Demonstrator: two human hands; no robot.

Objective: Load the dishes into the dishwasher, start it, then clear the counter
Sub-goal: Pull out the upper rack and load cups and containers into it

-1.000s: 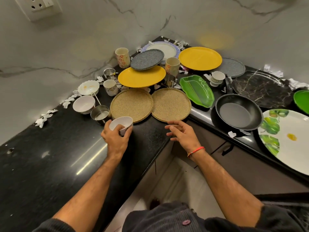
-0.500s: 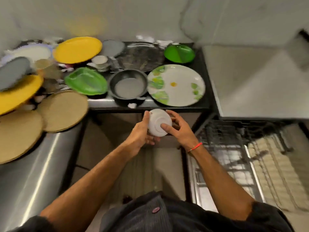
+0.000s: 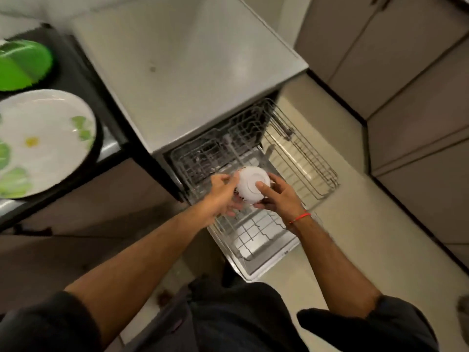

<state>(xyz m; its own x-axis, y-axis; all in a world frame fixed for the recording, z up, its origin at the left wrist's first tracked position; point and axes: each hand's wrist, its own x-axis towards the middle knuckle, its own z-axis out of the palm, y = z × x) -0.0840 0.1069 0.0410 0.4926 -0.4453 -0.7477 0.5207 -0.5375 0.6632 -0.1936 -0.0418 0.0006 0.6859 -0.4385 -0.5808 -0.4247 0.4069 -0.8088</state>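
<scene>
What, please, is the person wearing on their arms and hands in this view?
Both hands are bare: left hand, right hand. A thin red thread bracelet circles the right wrist. Dark sleeves are pushed up past the elbows, leaving the forearms uncovered. No gloves, rings or watch show.

I see the small white ceramic bowl (image 3: 251,184) turned base-up above the open dishwasher's pulled-out grey wire rack (image 3: 303,158), gripped on both sides.

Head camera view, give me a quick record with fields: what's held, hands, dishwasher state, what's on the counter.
held: white bowl, upside down, base toward camera
hands: left hand and right hand both grip it
dishwasher: door open, upper rack and lower rack pulled out; no dishes visible in them
counter: green plate, white leaf-print plate
</scene>
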